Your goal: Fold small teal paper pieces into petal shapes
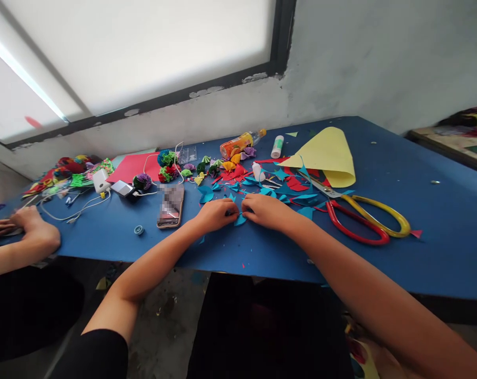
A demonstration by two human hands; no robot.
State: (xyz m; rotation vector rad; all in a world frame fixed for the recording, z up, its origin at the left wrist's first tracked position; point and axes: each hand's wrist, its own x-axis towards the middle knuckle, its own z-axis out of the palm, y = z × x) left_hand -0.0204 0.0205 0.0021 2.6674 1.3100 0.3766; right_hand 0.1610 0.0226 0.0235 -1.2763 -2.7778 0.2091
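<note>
Now pinching a small blue paper piece [240,219] between left hand [216,214] and right hand [265,209], fingers of both closed on it, low over the blue table [439,221]. Just left of the paper, a phone [170,206]. Right of it, red and yellow scissors [364,218]. Beyond, paper scraps [285,184] and a yellow sheet [328,155]. Far left, another person's hands [13,226] resting.

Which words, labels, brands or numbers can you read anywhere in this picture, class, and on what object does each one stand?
None can be read.
orange bottle: its label has print, too small and blurred to read.
white glue tube: no legible marking.
phone: screen is blurred out, nothing readable.
Both hands, left hand and right hand, pinch a blue paper piece that bears no writing.
</note>
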